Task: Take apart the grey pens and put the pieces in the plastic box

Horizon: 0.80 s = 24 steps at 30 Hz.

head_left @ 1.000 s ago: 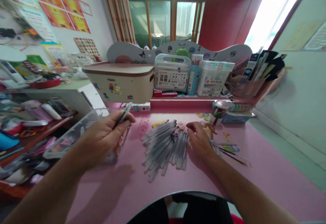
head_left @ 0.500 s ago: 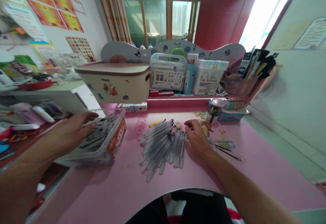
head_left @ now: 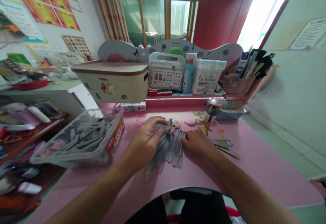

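A pile of slim, translucent grey pens (head_left: 163, 149) with dark tips lies fanned on the pink desk, with a neater row (head_left: 175, 149) along its right side. My left hand (head_left: 146, 141) reaches over the pile's left part, thumb and fingers curled around the upper ends of some pens. Against the top right of the row rests my right hand (head_left: 196, 141), its fingers bent inward; what they hold, if anything, is hidden. To the left stands a clear plastic box (head_left: 115, 129) with an orange label, filled with more such pens (head_left: 94, 132).
Right of my right hand lie a few loose thin sticks (head_left: 226, 149). A jar of pens (head_left: 214, 110) and a blue box (head_left: 230, 114) stand behind. The shelf holds a cream lidded bin (head_left: 112, 85), marker cases (head_left: 166, 71) and a pen holder (head_left: 236, 83).
My left hand has moved right, from the clear box to the pen pile, and closes on pens there. My right hand has curled its fingers closer against the row.
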Tool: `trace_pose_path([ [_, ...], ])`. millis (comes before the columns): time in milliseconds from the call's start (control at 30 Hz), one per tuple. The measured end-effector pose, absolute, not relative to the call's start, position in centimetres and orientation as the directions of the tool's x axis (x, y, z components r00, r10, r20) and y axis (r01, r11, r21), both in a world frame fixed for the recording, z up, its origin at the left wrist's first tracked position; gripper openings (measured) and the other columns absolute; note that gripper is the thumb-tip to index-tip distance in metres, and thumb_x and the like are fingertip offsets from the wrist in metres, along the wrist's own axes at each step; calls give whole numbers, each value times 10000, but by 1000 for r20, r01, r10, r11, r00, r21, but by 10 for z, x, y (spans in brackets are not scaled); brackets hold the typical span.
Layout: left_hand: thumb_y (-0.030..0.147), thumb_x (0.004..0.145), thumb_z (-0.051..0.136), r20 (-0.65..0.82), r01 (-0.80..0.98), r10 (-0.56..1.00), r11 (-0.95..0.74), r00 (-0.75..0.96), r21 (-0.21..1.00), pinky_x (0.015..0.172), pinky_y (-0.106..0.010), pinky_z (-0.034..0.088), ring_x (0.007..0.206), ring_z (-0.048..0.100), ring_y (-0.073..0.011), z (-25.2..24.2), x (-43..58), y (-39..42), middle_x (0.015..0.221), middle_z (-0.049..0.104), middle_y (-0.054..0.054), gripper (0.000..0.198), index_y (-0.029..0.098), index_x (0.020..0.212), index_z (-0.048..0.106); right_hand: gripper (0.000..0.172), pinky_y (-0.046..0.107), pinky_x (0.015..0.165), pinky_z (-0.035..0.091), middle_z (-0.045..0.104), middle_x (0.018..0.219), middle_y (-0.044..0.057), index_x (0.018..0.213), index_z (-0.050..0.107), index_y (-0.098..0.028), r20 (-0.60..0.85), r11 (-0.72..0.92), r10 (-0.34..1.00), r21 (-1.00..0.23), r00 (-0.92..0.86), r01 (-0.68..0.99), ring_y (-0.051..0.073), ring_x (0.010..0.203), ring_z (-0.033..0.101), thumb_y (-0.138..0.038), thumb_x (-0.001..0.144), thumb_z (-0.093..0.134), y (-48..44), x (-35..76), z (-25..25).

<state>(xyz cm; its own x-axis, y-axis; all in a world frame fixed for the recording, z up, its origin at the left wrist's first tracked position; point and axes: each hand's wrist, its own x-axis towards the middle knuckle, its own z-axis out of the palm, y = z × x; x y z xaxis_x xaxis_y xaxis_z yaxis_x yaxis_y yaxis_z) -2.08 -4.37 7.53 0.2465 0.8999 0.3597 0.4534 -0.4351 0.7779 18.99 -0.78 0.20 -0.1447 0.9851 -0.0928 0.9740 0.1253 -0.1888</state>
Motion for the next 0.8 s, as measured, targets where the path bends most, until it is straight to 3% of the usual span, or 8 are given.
trace_pose_path([
  [133, 157, 839, 480, 262, 183, 928, -315, 264, 931, 1003, -371, 405, 1065, 602, -224, 39, 26, -41, 1046, 679, -51, 235, 225, 930, 686, 435, 376, 751, 437, 736, 963, 218, 945, 737, -109, -121, 128, 981, -165, -149, 978, 334, 910, 688, -374, 894, 396, -9, 187, 2],
  [400, 150, 818, 499, 193, -38, 981, -193, -6, 980, 854, -303, 448, 913, 606, -184, -1, 30, -33, 938, 668, -43, 195, 212, 865, 677, 404, 385, 742, 451, 732, 945, 230, 932, 741, -86, -30, 52, 998, -113, -56, 992, 339, 903, 691, -312, 873, 411, -12, 181, -2],
  [567, 281, 841, 570, 45, -133, 999, -45, -2, 990, 694, -267, 484, 735, 610, -148, -4, 26, -36, 868, 670, -42, 153, 193, 949, 632, 321, 362, 721, 436, 729, 899, 218, 882, 725, -91, 13, 16, 1000, -128, -14, 992, 313, 863, 685, -282, 848, 469, -5, 185, -6],
  [700, 332, 830, 619, 15, -159, 999, -9, 33, 987, 600, -237, 476, 649, 595, -123, -4, 26, -36, 848, 658, -35, 269, 191, 1059, 617, 253, 319, 702, 414, 708, 821, 153, 911, 664, -112, 206, 44, 978, -319, 24, 947, 240, 783, 648, -260, 892, 460, 0, 191, -3],
  [800, 314, 794, 679, 57, -209, 998, -51, 23, 977, 633, -234, 492, 685, 603, -104, -4, 25, -33, 1044, 656, -50, 404, 220, 1179, 601, 216, 274, 645, 398, 661, 739, 50, 922, 605, -164, 331, 280, 938, -556, -100, 782, 177, 685, 593, -309, 936, 445, -6, 187, 1],
])
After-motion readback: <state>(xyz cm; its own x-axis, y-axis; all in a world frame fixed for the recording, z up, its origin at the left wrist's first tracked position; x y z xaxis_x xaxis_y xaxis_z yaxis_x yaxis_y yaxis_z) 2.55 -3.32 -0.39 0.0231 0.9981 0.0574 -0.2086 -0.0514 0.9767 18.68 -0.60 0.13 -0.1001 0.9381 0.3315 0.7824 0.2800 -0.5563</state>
